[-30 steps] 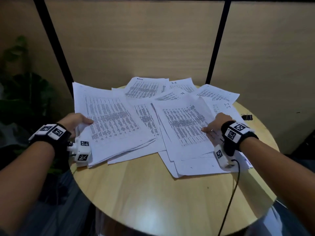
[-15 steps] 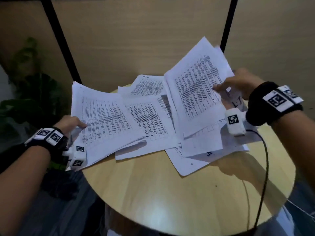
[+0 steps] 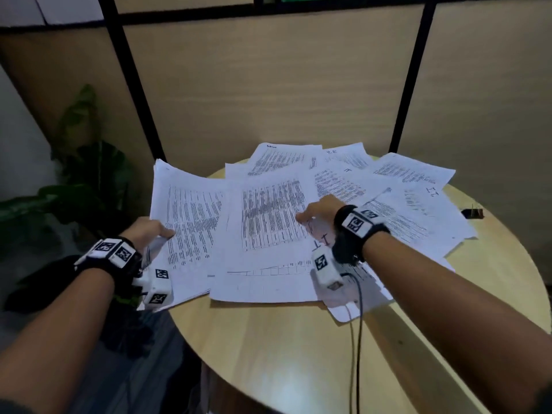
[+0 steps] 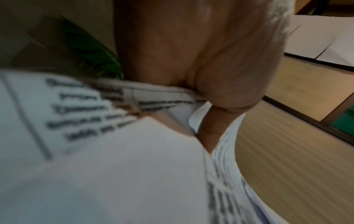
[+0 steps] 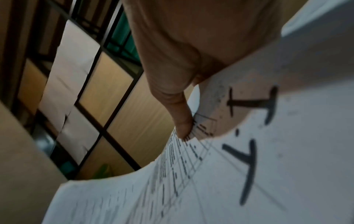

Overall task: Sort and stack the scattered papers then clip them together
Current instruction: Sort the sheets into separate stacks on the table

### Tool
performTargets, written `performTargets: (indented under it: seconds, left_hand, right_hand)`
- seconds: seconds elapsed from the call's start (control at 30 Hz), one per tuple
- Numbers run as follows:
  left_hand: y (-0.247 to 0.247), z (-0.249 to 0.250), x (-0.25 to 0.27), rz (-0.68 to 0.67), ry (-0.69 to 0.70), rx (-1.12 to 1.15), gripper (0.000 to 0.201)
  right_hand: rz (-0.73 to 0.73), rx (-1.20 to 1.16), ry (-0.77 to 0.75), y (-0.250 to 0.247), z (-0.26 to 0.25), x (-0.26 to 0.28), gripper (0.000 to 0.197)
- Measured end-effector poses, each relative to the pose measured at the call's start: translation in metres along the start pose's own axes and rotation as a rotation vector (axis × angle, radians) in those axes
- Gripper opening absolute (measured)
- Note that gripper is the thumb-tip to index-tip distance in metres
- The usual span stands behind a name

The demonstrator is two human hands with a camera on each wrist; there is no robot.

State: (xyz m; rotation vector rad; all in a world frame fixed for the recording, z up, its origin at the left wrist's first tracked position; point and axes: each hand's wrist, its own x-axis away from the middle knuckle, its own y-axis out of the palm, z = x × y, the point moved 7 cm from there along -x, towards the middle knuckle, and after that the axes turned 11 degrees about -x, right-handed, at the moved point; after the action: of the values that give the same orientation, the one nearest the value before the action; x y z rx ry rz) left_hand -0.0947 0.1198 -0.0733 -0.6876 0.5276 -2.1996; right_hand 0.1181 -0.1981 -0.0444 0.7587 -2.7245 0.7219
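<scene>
We are sitting at a round wooden table [image 3: 298,354], and the papers [image 3: 412,210] are lying over its far half, many printed sheets overlapping each other in a loose fan. On the left, a thicker bundle [image 3: 188,222] is hanging over the table's left edge. Our left hand [image 3: 148,233] is gripping this bundle at its left border, with the thumb on top and the fingers [image 4: 210,128] curled under the sheets. In the middle, one sheet [image 3: 268,234] is lying on top of the others, and our right hand [image 3: 318,216] is pinching its right border; the thumb [image 5: 184,124] is pressing on the print. A small black clip [image 3: 472,213] is resting at the far right, apart from the papers.

We are judging that the sheets are light and thin, so they are bending easily and sliding on each other. Taking them by the border with thumb over and fingers under seems safest. The clip is probably stiff and needs a firm squeeze.
</scene>
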Motion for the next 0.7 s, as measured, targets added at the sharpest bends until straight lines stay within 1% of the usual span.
performTargets:
  seconds: [0.07,0.1,0.17,0.2,0.27,0.33,0.43,0.47,0.57,0.6,0.63,0.67,0.7]
  left_hand:
    - [-0.001,0.0,-0.001,0.005,-0.003,-0.013,0.037]
    - [-0.002,0.0,-0.001,0.004,-0.006,-0.017,0.037]
    - [-0.003,-0.001,-0.002,0.002,-0.017,-0.023,0.038]
    - [-0.003,-0.001,-0.002,-0.004,-0.018,-0.018,0.039]
    - [-0.002,0.001,-0.003,-0.024,-0.005,0.025,0.04]
    - [0.001,0.009,-0.002,-0.07,0.031,0.126,0.043]
    - [0.009,0.032,0.008,-0.138,0.096,0.243,0.043]
    - [0.013,0.04,0.01,-0.158,0.11,0.273,0.045]
    - [0.027,0.062,0.017,-0.186,0.156,0.271,0.046]
    - [0.029,0.07,0.018,-0.164,0.168,0.244,0.043]
    - [0.028,0.077,0.019,-0.115,0.182,0.21,0.04]
    - [0.025,0.084,0.019,-0.04,0.2,0.169,0.038]
    - [0.019,0.092,0.019,0.063,0.229,0.095,0.036]
  right_hand:
    - [0.007,0.06,-0.003,0.008,-0.005,0.001,0.059]
    - [0.005,0.083,-0.017,0.01,-0.008,0.001,0.058]
    - [0.005,0.051,-0.033,0.009,-0.01,-0.002,0.054]
    - [0.018,0.021,-0.057,0.005,-0.012,-0.002,0.045]
    - [0.071,-0.023,-0.178,-0.01,-0.024,-0.002,0.016]
    - [0.087,-0.054,-0.332,-0.032,-0.044,0.003,0.019]
    - [0.088,-0.162,-0.545,-0.075,-0.077,0.028,0.054]
    - [0.081,-0.214,-0.608,-0.089,-0.09,0.042,0.058]
    - [0.035,-0.412,-0.775,-0.126,-0.121,0.076,0.042]
    - [0.029,-0.475,-0.799,-0.135,-0.127,0.083,0.041]
    - [0.026,-0.516,-0.814,-0.14,-0.129,0.089,0.043]
    - [0.023,-0.535,-0.807,-0.144,-0.128,0.087,0.044]
    - [0.018,-0.546,-0.788,-0.145,-0.124,0.083,0.044]
